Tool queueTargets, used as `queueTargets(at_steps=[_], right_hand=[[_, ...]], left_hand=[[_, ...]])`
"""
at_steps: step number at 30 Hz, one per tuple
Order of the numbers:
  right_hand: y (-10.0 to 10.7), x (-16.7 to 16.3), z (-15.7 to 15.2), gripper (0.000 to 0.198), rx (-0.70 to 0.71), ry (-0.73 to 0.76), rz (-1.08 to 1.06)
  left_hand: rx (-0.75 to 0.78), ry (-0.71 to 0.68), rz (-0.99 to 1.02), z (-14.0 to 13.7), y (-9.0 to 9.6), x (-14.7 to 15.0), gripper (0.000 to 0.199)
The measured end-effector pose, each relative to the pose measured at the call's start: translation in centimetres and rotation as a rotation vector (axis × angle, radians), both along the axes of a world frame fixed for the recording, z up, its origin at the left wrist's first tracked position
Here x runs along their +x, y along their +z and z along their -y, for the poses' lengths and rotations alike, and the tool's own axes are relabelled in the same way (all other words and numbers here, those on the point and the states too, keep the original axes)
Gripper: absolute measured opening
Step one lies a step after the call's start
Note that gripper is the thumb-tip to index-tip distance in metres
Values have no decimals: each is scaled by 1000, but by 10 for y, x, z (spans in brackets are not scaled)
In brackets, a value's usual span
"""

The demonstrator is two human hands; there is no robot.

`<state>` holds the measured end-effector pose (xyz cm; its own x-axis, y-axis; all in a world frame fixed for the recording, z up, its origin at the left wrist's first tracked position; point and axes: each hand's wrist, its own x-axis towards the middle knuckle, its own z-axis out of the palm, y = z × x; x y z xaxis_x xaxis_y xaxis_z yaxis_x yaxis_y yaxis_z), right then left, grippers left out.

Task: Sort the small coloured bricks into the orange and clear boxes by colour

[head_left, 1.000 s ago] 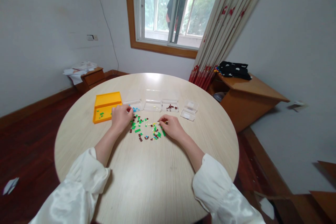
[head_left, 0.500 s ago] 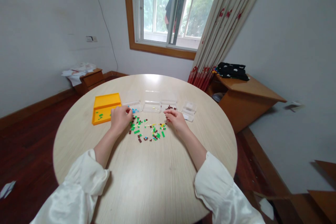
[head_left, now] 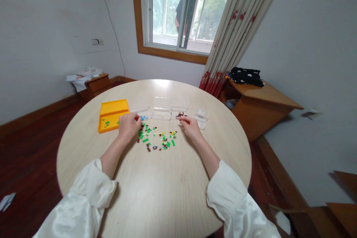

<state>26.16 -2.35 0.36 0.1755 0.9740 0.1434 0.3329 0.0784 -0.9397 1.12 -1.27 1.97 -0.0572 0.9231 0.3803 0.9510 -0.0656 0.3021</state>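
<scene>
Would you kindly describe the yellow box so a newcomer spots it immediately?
On the round table, look beside the left hand. The open yellow box there holds green pieces; unlike the neighbouring clear boxes, it is solidly coloured.

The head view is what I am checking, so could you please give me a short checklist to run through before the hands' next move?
1. Yellow box open: ok, lid back, green pieces inside.
2. Clear box with brown pieces open: ok.
3. Right hand near that clear box: ok, fingertips at its front edge; contact unclear.
4. Left hand gripping a piece: cannot tell, fingertips together but too small to see.
5. Table between the hands free of loose pieces: not ok, green, brown and yellow ones lie scattered.
</scene>
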Motion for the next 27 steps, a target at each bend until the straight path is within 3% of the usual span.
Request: queueTargets(at_steps=[3,7,14,27], right_hand=[[0,-4,8,23,67,63,358],[3,-4,15,27,54,166,568],[8,7,18,20,4,293,661],[13,2,20,14,-8,235,644]], left_hand=[[0,-5,2,-1,-1,0,28],[0,-6,5,0,0,0,30],[12,-15,3,-1,-2,0,29],[7,-11,15,0,-1,0,28]])
